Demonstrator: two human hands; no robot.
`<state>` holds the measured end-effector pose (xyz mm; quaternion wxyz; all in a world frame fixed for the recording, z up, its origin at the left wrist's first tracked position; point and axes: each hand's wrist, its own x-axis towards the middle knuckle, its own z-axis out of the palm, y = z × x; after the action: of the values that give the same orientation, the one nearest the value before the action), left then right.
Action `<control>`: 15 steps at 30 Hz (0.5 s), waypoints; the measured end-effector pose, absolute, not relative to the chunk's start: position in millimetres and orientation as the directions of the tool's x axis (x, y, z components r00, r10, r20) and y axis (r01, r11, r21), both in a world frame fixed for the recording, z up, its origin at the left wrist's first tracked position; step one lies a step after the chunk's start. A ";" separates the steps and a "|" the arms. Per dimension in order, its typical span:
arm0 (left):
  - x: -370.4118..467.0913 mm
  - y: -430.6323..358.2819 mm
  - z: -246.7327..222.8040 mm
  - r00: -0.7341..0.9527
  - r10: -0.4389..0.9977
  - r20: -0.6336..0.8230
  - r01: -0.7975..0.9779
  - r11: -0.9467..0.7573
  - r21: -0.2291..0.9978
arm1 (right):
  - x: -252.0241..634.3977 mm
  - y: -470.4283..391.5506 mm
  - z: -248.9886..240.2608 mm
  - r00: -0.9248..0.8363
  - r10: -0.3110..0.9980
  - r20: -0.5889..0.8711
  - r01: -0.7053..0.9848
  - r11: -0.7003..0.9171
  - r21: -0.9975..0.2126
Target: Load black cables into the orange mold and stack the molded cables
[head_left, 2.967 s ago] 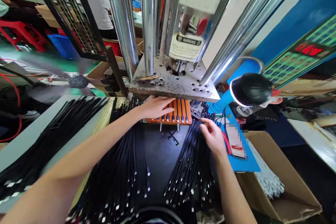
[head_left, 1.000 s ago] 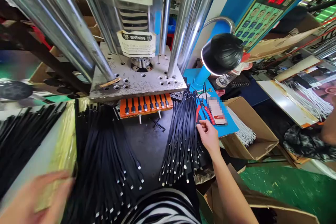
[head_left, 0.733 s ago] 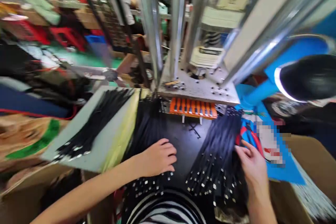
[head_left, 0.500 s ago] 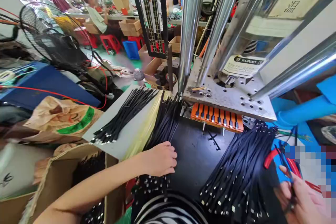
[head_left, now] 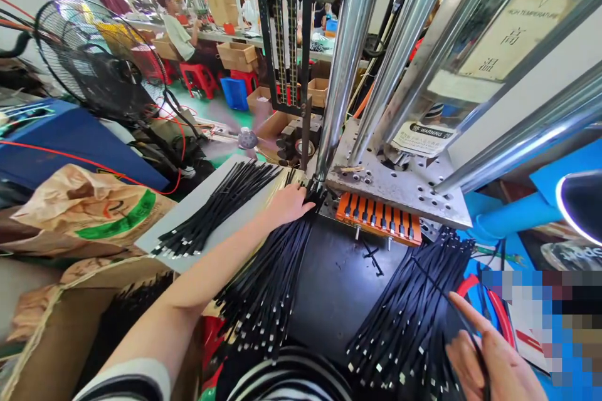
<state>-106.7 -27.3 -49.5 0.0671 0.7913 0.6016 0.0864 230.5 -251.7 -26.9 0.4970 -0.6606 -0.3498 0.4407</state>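
My left hand (head_left: 289, 203) is at the far end of a middle bundle of black cables (head_left: 275, 276), its thumb and fingers closed around some cable ends; the fingertips are partly hidden. At the lower right, my right hand (head_left: 493, 354) holds a black cable (head_left: 435, 282), with the index finger stretched along it. This cable slants over a right bundle of black cables (head_left: 399, 313), whose silvery plugs point towards me. Between and beyond the bundles, an orange mould (head_left: 379, 219) holds several black cable ends in a row, under the press's metal plate (head_left: 414, 191).
Another cable bundle (head_left: 211, 210) lies on a pale board (head_left: 150, 239) at left. Short black scraps (head_left: 374, 257) lie on the dark worktop (head_left: 324, 285). Steel columns (head_left: 350, 56) rise behind. A cardboard box (head_left: 42, 332), a fan (head_left: 101, 56) and a seated person (head_left: 177, 31) are further left.
My left hand has moved away from me, from the middle of the bundle to its far end. My right hand has come inward, bringing the cable over the right bundle. The view has shifted slightly.
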 end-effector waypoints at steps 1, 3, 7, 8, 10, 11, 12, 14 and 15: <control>-104.7 -19.2 -53.2 0.235 0.972 0.029 0.944 -0.235 0.233 | 225.6 -251.0 -25.7 0.359 0.892 -0.273 0.002 -0.293 -0.956; -103.2 -8.3 -59.1 0.212 0.977 0.019 0.938 -0.208 0.278 | 217.0 -249.4 -25.3 0.327 0.891 -0.315 0.010 -0.337 -0.941; -108.9 -7.4 -53.5 0.175 0.980 0.099 0.911 -0.199 0.362 | 199.0 -245.0 -23.1 0.160 0.947 -0.278 0.143 -0.301 -0.943; -110.2 -11.7 -46.9 0.181 0.975 0.131 0.896 -0.218 0.386 | 193.5 -243.6 -20.9 0.083 0.961 -0.265 0.182 -0.276 -0.944; -109.9 -25.7 -27.7 0.231 0.947 0.224 0.807 -0.315 0.500 | 181.5 -240.6 -14.2 -0.074 0.973 -0.220 0.260 -0.194 -0.946; -107.9 -34.9 -15.8 0.264 0.922 0.282 0.721 -0.383 0.577 | 175.2 -238.9 -10.3 -0.136 0.974 -0.179 0.289 -0.134 -0.948; -104.6 -44.9 -2.8 0.290 0.893 0.343 0.614 -0.449 0.649 | 168.9 -237.1 -6.5 -0.174 0.978 -0.112 0.305 -0.054 -0.951; -94.9 -65.1 24.3 0.313 0.836 0.451 0.412 -0.547 0.729 | 156.9 -233.1 0.0 -0.165 0.981 0.104 0.309 0.152 -0.939; -88.9 -74.1 37.5 0.319 0.814 0.485 0.352 -0.577 0.737 | 151.3 -230.7 2.1 -0.132 0.962 0.237 0.311 0.267 -0.912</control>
<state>-88.9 -74.1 37.5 0.2604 0.7692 0.3792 0.4435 151.3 -230.7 2.1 0.4473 -0.4835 -0.6584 0.3641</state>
